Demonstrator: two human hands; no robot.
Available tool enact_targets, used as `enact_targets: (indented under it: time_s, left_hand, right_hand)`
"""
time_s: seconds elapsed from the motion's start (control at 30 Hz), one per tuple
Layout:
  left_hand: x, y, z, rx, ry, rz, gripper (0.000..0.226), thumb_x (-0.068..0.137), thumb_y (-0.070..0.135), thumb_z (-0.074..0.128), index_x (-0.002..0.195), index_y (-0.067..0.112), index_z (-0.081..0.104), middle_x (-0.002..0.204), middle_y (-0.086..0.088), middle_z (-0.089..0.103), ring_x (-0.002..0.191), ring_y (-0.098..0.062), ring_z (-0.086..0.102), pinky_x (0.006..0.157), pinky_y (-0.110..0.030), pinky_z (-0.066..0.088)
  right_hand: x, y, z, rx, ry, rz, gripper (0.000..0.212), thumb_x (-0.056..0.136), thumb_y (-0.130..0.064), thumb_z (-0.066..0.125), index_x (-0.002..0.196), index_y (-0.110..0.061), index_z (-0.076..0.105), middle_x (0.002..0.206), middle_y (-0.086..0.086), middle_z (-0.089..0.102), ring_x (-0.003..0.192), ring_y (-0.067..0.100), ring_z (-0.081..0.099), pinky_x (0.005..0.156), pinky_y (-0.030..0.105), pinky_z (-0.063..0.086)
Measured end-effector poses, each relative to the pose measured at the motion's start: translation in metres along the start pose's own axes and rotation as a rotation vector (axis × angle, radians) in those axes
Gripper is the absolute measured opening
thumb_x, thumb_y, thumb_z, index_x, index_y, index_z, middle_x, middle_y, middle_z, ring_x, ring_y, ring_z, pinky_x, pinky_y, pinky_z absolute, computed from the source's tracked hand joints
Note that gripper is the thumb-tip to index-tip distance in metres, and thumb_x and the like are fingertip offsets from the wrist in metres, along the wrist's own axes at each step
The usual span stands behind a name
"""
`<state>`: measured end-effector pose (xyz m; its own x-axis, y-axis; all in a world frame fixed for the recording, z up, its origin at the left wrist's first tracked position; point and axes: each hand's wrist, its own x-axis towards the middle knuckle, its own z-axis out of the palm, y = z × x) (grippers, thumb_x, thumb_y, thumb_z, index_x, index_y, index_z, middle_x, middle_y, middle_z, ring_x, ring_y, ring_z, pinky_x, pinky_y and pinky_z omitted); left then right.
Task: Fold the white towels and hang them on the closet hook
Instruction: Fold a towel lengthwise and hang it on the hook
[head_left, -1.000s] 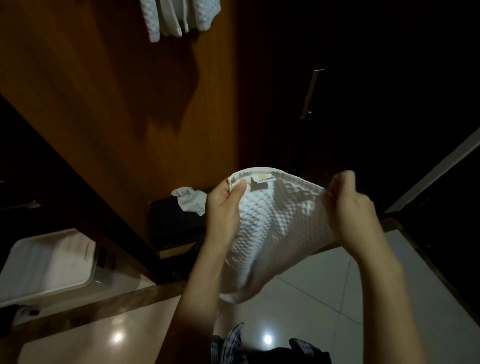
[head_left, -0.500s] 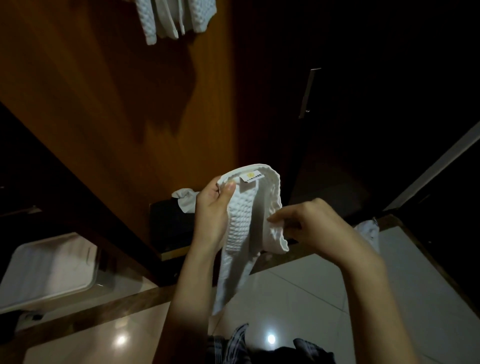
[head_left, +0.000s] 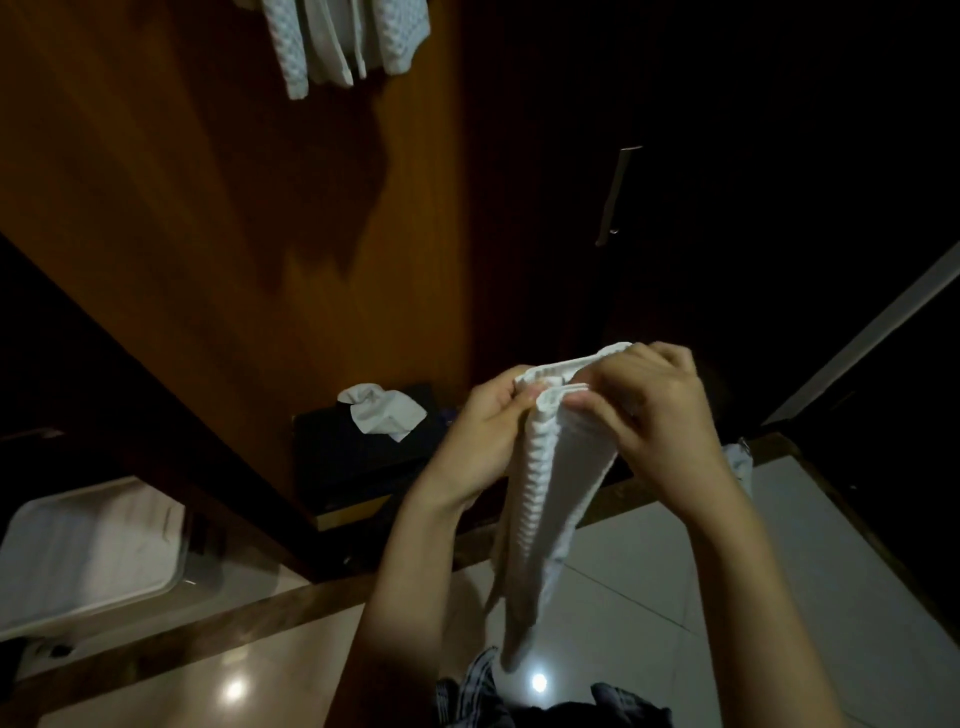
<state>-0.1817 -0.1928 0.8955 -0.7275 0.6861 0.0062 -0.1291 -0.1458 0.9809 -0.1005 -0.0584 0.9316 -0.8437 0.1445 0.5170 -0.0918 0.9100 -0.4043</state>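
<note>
Head view: folding step. Left hand (head_left: 485, 431) and right hand (head_left: 657, 415) both pinch the white towel (head_left: 550, 499), doubled, hanging mid-frame. Next, lift to the far hanging towels (head_left: 345, 39); the hook itself seems out of sight.

Single head-worn view, angled down, close above both hands (head_left: 571, 415).

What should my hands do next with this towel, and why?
Probably lift the towel toward the hung towels at the top of the wooden panel. Left hand and right hand pinch its top edges together and it hangs as a narrow strip, so the fold looks done.
</note>
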Motion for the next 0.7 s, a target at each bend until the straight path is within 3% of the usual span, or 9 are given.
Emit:
enact_targets:
  time_s: [0.1, 0.2, 0.3, 0.4, 0.57, 0.63, 0.7]
  left_hand:
    - [0.002, 0.000, 0.010, -0.085, -0.060, -0.028, 0.024, 0.097, 0.013, 0.045, 0.114, 0.014, 0.063, 0.111, -0.010, 0.068, 0.101, -0.021, 0.064, 0.086, -0.033, 0.053]
    - [0.004, 0.001, 0.011, -0.087, -0.071, -0.045, 0.026, 0.098, 0.011, 0.042, 0.116, 0.012, 0.062, 0.109, -0.009, 0.069, 0.098, -0.018, 0.066, 0.083, -0.028, 0.055]
    - [0.006, 0.000, 0.008, -0.056, -0.069, -0.082, 0.032, 0.101, 0.010, 0.035, 0.124, 0.001, 0.055, 0.114, -0.017, 0.064, 0.097, -0.019, 0.064, 0.084, -0.028, 0.052]
    - [0.008, -0.001, 0.007, -0.021, -0.124, -0.102, 0.035, 0.101, 0.012, 0.031, 0.125, -0.003, 0.053, 0.104, -0.012, 0.066, 0.086, -0.009, 0.066, 0.073, -0.019, 0.053]
    - [0.012, 0.002, 0.003, -0.061, -0.168, -0.146, 0.051, 0.089, 0.048, 0.035, 0.113, 0.011, 0.061, 0.104, -0.002, 0.069, 0.102, -0.013, 0.064, 0.087, -0.023, 0.049]
    - [0.011, 0.003, 0.002, 0.017, -0.238, -0.086, 0.038, 0.087, 0.035, 0.055, 0.120, 0.017, 0.058, 0.109, 0.002, 0.069, 0.106, -0.014, 0.063, 0.086, -0.024, 0.051]
    - [0.014, 0.002, 0.002, 0.177, -0.239, -0.042, 0.044, 0.079, 0.011, 0.072, 0.118, 0.024, 0.058, 0.107, 0.004, 0.069, 0.104, -0.012, 0.064, 0.084, -0.026, 0.053]
  right_hand:
    - [0.001, 0.003, -0.001, 0.001, -0.007, 0.076, 0.015, 0.085, -0.033, 0.058, 0.082, -0.019, 0.062, 0.074, -0.014, 0.051, 0.073, 0.004, 0.044, 0.086, 0.026, 0.027]
    - [0.002, 0.004, -0.003, 0.010, -0.079, 0.099, 0.010, 0.087, -0.029, 0.061, 0.083, -0.020, 0.060, 0.071, -0.013, 0.050, 0.072, 0.006, 0.043, 0.087, 0.029, 0.031]
    - [0.001, 0.006, -0.008, 0.058, -0.199, 0.206, 0.010, 0.086, -0.032, 0.063, 0.082, -0.030, 0.055, 0.071, -0.022, 0.047, 0.093, 0.010, 0.044, 0.082, 0.027, 0.031]
    - [0.001, 0.008, -0.012, 0.080, -0.231, 0.263, 0.010, 0.085, -0.032, 0.064, 0.082, -0.031, 0.055, 0.072, -0.025, 0.043, 0.107, 0.020, 0.046, 0.079, 0.029, 0.033]
    - [0.003, 0.008, -0.014, 0.031, -0.106, 0.262, 0.013, 0.078, -0.032, 0.072, 0.084, -0.021, 0.068, 0.066, -0.024, 0.043, 0.097, 0.021, 0.049, 0.073, 0.028, 0.034]
    - [0.004, 0.005, -0.014, 0.030, -0.065, 0.264, 0.015, 0.075, -0.032, 0.075, 0.083, -0.019, 0.071, 0.066, -0.023, 0.047, 0.088, 0.014, 0.049, 0.075, 0.029, 0.036]
    - [0.006, 0.004, -0.014, 0.021, -0.028, 0.242, 0.016, 0.072, -0.030, 0.078, 0.081, -0.019, 0.073, 0.067, -0.014, 0.055, 0.080, 0.011, 0.050, 0.080, 0.032, 0.039]
